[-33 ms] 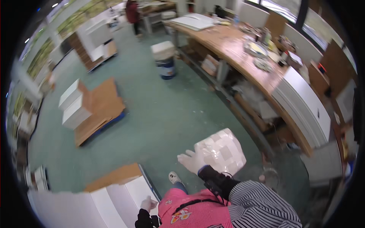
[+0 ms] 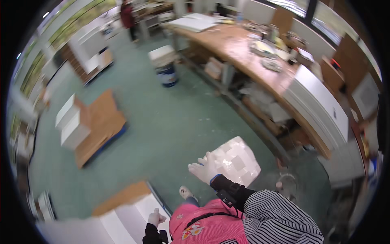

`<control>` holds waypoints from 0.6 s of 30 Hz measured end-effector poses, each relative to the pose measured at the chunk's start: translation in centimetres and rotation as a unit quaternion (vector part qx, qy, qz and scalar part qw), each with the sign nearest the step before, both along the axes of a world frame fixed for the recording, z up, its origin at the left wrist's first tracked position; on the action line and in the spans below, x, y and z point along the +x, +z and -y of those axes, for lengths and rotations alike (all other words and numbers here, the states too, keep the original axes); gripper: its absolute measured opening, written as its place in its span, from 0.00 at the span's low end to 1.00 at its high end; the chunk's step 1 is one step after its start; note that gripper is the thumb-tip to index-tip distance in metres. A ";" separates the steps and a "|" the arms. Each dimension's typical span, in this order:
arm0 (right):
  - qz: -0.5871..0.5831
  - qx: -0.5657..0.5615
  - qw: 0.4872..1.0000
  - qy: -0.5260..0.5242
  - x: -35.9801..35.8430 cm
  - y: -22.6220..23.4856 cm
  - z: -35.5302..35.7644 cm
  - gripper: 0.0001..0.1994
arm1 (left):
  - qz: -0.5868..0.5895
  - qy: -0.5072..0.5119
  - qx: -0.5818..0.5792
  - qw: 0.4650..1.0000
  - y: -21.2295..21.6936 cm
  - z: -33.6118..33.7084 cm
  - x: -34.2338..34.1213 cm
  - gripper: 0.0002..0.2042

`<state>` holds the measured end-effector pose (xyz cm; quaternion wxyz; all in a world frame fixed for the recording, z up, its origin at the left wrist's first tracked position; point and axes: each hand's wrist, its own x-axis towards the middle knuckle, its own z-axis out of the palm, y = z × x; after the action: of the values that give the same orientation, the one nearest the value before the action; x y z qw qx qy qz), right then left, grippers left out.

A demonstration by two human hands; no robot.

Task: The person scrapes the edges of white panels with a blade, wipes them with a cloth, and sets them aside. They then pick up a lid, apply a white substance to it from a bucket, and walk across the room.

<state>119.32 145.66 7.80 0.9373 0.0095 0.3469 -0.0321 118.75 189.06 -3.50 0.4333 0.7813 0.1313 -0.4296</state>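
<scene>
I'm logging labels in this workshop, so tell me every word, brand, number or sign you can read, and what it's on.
No text is readable.
Blue bucket: pale marking, too blurred to read.
Pale checkered bundle: no lettering discernible.
Pink clothing: a picture, no readable words.

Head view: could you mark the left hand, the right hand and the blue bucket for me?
Left hand (image 2: 155, 218): head view, middle of the hand.
Right hand (image 2: 206, 170): head view, middle of the hand.
Blue bucket (image 2: 167, 76): head view, on its side.
</scene>
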 end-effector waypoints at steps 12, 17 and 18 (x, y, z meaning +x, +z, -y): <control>-0.346 -0.219 0.878 -0.248 0.3 -17.5 13.8 0.25 | 0.171 -0.493 0.034 0.852 8.1 40.7 39.0 0.28; 0.278 -0.044 0.897 -0.342 2.3 -24.5 15.7 0.17 | 0.161 -0.771 0.038 0.615 11.0 53.2 41.9 0.26; 0.091 -0.025 0.921 -0.378 4.9 -19.5 17.6 0.16 | 0.158 -0.790 0.058 0.590 11.0 55.4 42.7 0.27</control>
<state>124.26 128.10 -11.68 0.8831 0.1196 0.2298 -0.3913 161.44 133.68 7.45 -0.1085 0.6576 -0.5829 -0.4648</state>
